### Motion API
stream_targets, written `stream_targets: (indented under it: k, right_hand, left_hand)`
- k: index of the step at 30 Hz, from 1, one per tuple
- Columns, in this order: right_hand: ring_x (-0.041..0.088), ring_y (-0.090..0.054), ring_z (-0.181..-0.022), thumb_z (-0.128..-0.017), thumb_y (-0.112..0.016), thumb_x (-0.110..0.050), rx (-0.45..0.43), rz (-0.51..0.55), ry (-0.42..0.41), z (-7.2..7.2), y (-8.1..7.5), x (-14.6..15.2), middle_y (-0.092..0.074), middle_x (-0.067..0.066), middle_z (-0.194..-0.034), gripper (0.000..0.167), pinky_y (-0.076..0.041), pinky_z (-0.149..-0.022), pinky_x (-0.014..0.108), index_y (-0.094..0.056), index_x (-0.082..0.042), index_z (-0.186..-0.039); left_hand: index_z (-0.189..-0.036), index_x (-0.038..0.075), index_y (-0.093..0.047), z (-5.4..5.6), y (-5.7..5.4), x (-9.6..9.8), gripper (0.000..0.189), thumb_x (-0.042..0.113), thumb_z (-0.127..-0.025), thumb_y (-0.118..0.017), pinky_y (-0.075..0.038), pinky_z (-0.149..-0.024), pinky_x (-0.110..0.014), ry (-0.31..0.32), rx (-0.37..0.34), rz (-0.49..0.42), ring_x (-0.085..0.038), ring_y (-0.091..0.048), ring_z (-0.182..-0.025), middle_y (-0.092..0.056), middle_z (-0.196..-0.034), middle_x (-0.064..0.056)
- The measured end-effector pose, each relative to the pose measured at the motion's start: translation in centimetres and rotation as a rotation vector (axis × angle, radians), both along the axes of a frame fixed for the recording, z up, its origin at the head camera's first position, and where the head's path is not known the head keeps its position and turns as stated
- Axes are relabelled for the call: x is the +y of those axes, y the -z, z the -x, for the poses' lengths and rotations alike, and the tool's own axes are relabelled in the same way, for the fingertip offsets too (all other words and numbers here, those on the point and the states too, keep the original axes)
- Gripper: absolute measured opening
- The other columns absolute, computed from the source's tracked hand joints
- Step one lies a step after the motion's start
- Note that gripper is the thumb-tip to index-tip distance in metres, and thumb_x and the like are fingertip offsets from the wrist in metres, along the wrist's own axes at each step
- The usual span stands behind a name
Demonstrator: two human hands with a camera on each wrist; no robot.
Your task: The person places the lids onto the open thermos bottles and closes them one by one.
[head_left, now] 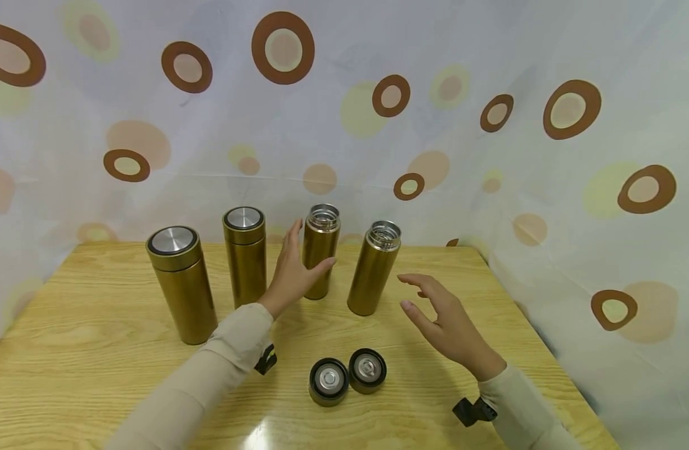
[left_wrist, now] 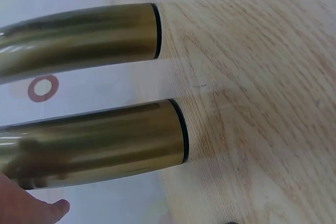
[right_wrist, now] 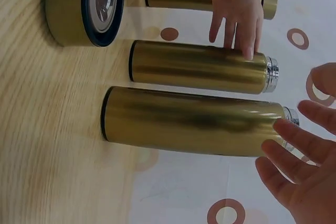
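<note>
Two gold thermos bottles stand uncapped, their steel necks showing: one in the middle [head_left: 321, 242] and one to its right [head_left: 372, 272]. My left hand [head_left: 291, 272] is at the left side of the middle bottle, thumb apart from the fingers. In the right wrist view its fingertips overlap that bottle's upper body. My right hand [head_left: 448, 322] hovers right of the other uncapped bottle, fingers spread and holding nothing. Two lids, a left lid [head_left: 329, 382] and a right lid [head_left: 368, 371], lie upside down side by side in front of the bottles.
Two capped gold thermos bottles stand to the left, a nearer one [head_left: 186, 294] and a farther one [head_left: 247, 259] close by my left forearm. Everything rests on a wooden table [head_left: 85, 350]. A patterned cloth [head_left: 333, 56] hangs behind it and along the right side.
</note>
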State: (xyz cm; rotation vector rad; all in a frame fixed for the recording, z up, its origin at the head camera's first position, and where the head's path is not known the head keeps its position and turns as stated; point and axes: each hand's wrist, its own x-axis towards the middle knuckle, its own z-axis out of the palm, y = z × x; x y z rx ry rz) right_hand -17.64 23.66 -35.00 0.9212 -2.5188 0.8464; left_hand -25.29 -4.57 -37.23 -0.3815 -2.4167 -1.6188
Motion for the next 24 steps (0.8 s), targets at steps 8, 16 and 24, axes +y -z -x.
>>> stream_targets:
  k: [8,16,24]
  right_hand:
    - [0.020,-0.049,-0.125,-0.098,-0.057,-0.019,-0.095,-0.071,-0.066,-0.6,0.5,-0.5,-0.051,0.002,-0.136,0.042,-0.047,-0.094,0.046,-0.047,-0.016,-0.139]
    - [0.019,-0.049,-0.126,-0.099,-0.056,-0.025,-0.171,-0.123,-0.139,-1.0,0.9,-1.6,-0.053,0.000,-0.136,0.040,-0.044,-0.100,0.046,-0.048,-0.019,-0.138]
    - [0.016,-0.049,-0.125,-0.098,-0.057,-0.025,-0.213,-0.199,-0.200,-1.2,1.5,-2.7,-0.054,-0.003,-0.133,0.038,-0.044,-0.100,0.044,-0.051,-0.018,-0.135]
  left_hand:
    - [-0.155,0.014,-0.002,0.8,0.1,0.3,0.102,0.039,-0.086,-0.072,-0.022,-0.114,-0.052,-0.011,-0.068,0.040,-0.032,-0.018,-0.144,-0.010,-0.159,-0.013]
    - [-0.154,0.011,-0.003,1.4,0.3,0.6,0.100,0.035,-0.086,-0.073,-0.025,-0.114,-0.051,-0.009,-0.113,0.041,-0.033,-0.022,-0.142,-0.016,-0.157,-0.015]
    - [-0.154,0.009,-0.007,1.9,0.4,0.7,0.095,0.029,-0.087,-0.073,-0.031,-0.111,-0.049,-0.008,-0.094,0.016,-0.032,-0.032,-0.139,-0.026,-0.154,-0.015]
